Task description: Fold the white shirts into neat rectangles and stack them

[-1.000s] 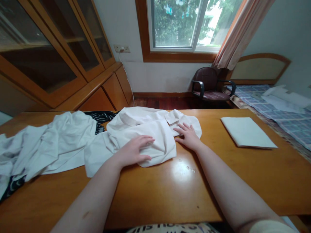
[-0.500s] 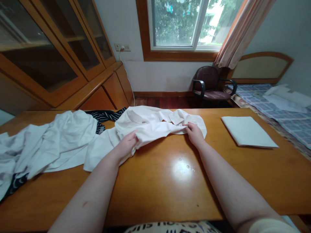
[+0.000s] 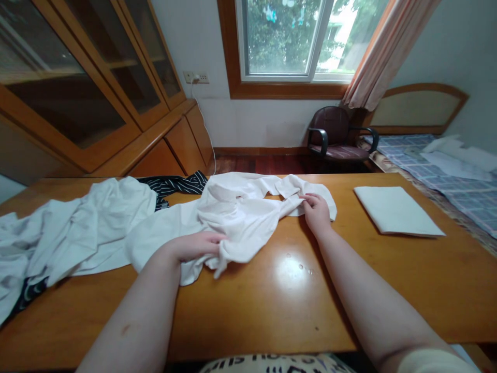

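A crumpled white cloth garment (image 3: 240, 217) lies across the wooden table (image 3: 248, 316), partly bunched, its exact kind unclear. My left hand (image 3: 200, 244) pinches the near edge of it, with the thumb and fingers partly sunk in the folds. Further right, my right hand (image 3: 316, 211) grips a gathered strip of the same cloth between thumb and fingers. Beyond that hand, a flap of the garment rests on the table near the far edge.
More rumpled white clothing (image 3: 89, 223) is heaped on the left, with a black striped cloth (image 3: 176, 184) showing from under it. On the right lies a flat white folded piece (image 3: 398, 210). An office chair (image 3: 336, 134) and a bed (image 3: 446, 166) stand past the table.
My left hand has come down toward me, drawing the near edge of the white garment closer and spreading its folds. My right hand has shifted slightly to the right, still gripping the cloth.
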A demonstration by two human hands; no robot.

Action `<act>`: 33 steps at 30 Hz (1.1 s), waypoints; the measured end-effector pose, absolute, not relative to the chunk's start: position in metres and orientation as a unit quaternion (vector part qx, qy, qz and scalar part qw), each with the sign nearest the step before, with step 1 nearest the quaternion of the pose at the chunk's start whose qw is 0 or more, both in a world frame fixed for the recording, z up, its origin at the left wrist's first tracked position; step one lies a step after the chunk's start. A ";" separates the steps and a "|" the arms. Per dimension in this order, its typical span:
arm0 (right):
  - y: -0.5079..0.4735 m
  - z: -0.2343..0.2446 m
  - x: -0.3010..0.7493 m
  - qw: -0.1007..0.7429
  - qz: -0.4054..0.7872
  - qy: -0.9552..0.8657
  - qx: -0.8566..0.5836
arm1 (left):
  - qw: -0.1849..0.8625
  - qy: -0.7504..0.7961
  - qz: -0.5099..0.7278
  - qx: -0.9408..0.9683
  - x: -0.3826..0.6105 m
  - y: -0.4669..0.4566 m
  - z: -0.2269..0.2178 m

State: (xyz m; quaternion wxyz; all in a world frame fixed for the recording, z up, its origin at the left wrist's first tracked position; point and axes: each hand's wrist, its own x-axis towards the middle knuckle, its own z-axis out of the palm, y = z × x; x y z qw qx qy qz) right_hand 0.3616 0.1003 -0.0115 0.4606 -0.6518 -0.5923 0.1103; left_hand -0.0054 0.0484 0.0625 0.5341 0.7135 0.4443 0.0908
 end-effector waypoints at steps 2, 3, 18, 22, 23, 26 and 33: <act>0.100 -0.010 0.362 0.451 0.067 -0.568 -0.686 | 0.613 0.370 0.019 0.698 -0.003 0.047 0.066; 0.099 -0.010 0.362 0.436 0.049 -0.556 -0.706 | 0.639 0.355 0.037 0.681 -0.004 0.047 0.067; 0.086 0.007 0.357 0.448 0.154 -0.510 -0.718 | 0.141 0.553 0.127 0.811 0.007 0.058 0.038; 0.085 0.002 0.348 0.626 0.167 -0.439 -0.623 | 0.145 0.531 0.148 0.822 0.013 0.058 0.033; 0.085 0.001 0.347 0.655 0.165 -0.419 -0.607 | 0.151 0.524 0.152 0.825 0.014 0.058 0.033; 0.086 0.000 0.344 0.713 0.146 -0.367 -0.579 | 0.162 0.502 0.161 0.834 0.018 0.056 0.035; 0.082 0.007 0.348 0.709 0.145 -0.359 -0.589 | 0.159 0.502 0.147 0.837 0.022 0.056 0.037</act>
